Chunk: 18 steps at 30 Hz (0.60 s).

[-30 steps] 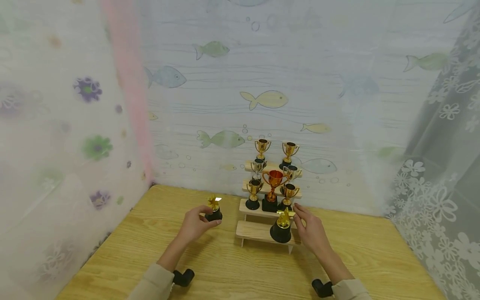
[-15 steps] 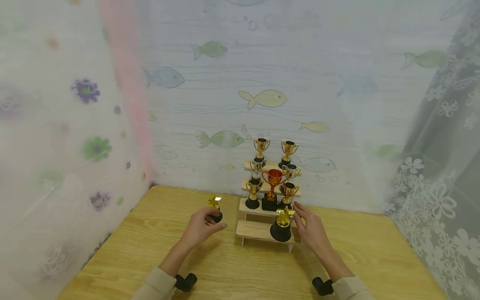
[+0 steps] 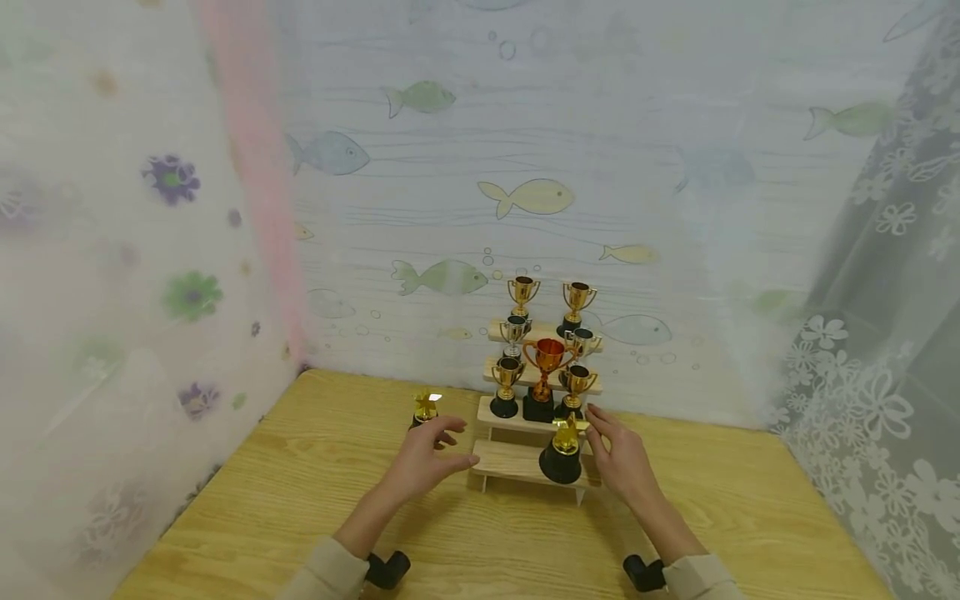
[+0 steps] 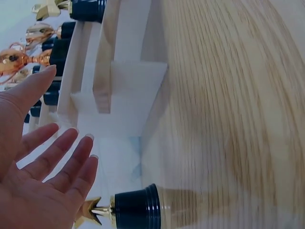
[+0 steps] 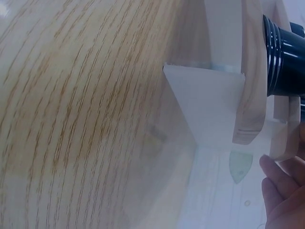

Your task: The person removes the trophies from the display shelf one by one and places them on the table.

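Note:
A gold star trophy [image 3: 427, 408] with a black base stands on the table at left. My left hand [image 3: 423, 458] is just to its right, fingers spread and thumb apart, holding nothing. In the left wrist view, that trophy's black base [image 4: 137, 209] is below the fingers [image 4: 83, 174]. A second star trophy [image 3: 562, 454] stands on the lowest step of a wooden tiered stand [image 3: 502, 461]. Close by its right side is my right hand [image 3: 622, 458], its fingertips near the star; contact is unclear. The right wrist view shows fingers [image 5: 281, 183] beside the stand's end.
Higher steps bear several gold and silver cups, among them a gold cup [image 3: 507, 383], and an orange-red cup [image 3: 547, 358] in the middle. Fish-printed curtain [image 3: 450, 208] hangs behind the wooden table [image 3: 300, 467]. Lacy fabric [image 3: 862, 400] hangs at right.
My left hand has moved off the left star trophy, rightward toward the stand, its fingers opening wider. The left trophy stays in place. My right hand has barely moved.

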### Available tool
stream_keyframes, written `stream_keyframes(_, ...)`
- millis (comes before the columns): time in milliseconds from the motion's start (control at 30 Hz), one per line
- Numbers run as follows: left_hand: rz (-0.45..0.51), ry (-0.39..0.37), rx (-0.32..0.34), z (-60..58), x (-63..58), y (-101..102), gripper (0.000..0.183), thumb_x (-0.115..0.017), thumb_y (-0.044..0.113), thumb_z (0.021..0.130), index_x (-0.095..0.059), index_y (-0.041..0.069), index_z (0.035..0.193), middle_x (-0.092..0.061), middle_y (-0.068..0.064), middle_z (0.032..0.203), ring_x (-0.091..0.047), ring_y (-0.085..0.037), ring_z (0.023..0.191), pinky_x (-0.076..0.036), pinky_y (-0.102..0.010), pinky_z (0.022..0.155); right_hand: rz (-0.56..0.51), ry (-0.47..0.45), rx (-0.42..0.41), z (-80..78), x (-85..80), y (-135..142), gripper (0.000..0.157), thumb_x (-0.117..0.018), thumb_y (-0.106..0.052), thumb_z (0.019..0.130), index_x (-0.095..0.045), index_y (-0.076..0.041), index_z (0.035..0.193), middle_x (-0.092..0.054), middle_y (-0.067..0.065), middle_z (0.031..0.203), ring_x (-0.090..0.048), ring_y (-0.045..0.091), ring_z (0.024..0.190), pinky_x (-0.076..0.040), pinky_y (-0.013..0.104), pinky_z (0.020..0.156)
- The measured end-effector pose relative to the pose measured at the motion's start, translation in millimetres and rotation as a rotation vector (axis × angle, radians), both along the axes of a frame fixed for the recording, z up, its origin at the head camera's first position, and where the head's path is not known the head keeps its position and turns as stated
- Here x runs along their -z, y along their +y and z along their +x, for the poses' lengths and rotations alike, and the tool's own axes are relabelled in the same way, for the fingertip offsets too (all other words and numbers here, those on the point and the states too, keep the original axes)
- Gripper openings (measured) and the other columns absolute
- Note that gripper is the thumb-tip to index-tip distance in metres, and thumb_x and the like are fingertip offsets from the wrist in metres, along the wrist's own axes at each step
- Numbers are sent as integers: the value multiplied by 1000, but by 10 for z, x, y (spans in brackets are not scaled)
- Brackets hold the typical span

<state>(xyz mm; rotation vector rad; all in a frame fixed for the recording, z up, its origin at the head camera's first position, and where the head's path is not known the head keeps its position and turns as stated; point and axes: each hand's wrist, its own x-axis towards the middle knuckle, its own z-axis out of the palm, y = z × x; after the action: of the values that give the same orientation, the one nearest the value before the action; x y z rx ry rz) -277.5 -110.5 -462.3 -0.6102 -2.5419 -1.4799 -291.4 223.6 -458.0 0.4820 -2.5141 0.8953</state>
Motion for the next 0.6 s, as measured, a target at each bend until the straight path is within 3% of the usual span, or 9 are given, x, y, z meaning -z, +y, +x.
stream_keyframes(267, 21, -8, 66, 4, -11, 161, 59, -81, 33, 90, -60, 5, 138, -63, -16, 133, -62, -37, 116, -48, -59, 99, -7, -7, 4, -3, 8, -2, 37, -53, -11, 107, -59, 11, 136, -54, 23, 147, -51, 48, 132, -42, 63, 106)
stream_keyframes(600, -26, 52, 117, 11, -59, 318, 49, -71, 30, 98, -59, 5, 139, -62, -15, 134, -62, -34, 117, -49, -55, 99, -1, 7, 6, -13, 13, -6, 36, -54, -9, 106, -59, 11, 136, -55, 24, 146, -52, 48, 131, -43, 63, 104)
